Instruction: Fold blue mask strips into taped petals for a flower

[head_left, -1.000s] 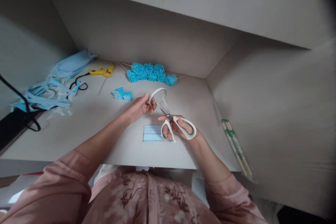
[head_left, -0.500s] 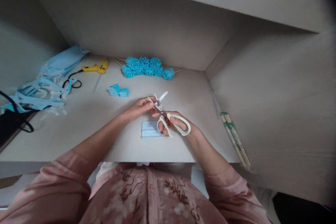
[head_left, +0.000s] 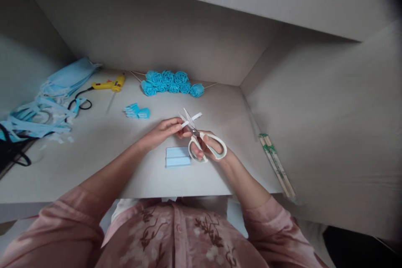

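Observation:
A narrow white strip (head_left: 196, 116) is pinched between the fingers of my left hand (head_left: 169, 130). Through the handle loops of a pair of white-handled scissors (head_left: 216, 139) go the fingers of my right hand (head_left: 209, 144), which is closed on them. The scissor blades are slightly apart and cross the strip, pointing away from me. Just below the hands, a light blue folded mask piece (head_left: 177, 157) lies flat on the table. Farther off to the left rest small pleated blue pieces (head_left: 137, 111).
Blue fabric roses (head_left: 168, 83) on sticks lie along the back wall. A yellow glue gun (head_left: 109, 84), stacked masks (head_left: 69, 76) and a heap of cut strips (head_left: 31, 121) occupy the left. Packaged wooden sticks (head_left: 277, 165) lie by the right wall.
The scissor blades have closed somewhat, with the strip now lying straight across them. The whole view has shifted slightly, moving the table things a little leftward.

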`<state>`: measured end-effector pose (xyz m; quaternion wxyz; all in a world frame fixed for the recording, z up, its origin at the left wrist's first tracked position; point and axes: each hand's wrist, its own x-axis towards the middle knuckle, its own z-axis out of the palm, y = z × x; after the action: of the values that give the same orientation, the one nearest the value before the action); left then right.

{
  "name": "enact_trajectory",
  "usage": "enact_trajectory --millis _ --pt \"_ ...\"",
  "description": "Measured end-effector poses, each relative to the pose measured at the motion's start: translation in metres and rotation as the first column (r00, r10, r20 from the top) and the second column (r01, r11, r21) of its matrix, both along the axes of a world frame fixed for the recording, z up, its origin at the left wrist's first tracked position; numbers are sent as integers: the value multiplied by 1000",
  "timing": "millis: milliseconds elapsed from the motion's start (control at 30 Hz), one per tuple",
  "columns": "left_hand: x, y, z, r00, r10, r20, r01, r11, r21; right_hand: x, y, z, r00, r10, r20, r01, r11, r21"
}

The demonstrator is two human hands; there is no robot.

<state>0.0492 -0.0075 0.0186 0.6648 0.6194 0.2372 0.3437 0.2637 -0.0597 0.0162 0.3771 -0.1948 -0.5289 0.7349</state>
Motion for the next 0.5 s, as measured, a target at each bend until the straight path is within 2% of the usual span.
enact_trajectory --millis 233,433,500 --pt "2 3 -10 987 -59 152 72 994 -82 -3 0 -2 999 34 -41 -35 999 -28" --pt "5 2 -8 969 -118 217 159 970 -184 -5 0 1 999 24 -34 -26 998 -50" --pt "5 2 -7 970 -111 218 154 969 -192 -5 0 2 1000 0 -29 -1 998 -60"
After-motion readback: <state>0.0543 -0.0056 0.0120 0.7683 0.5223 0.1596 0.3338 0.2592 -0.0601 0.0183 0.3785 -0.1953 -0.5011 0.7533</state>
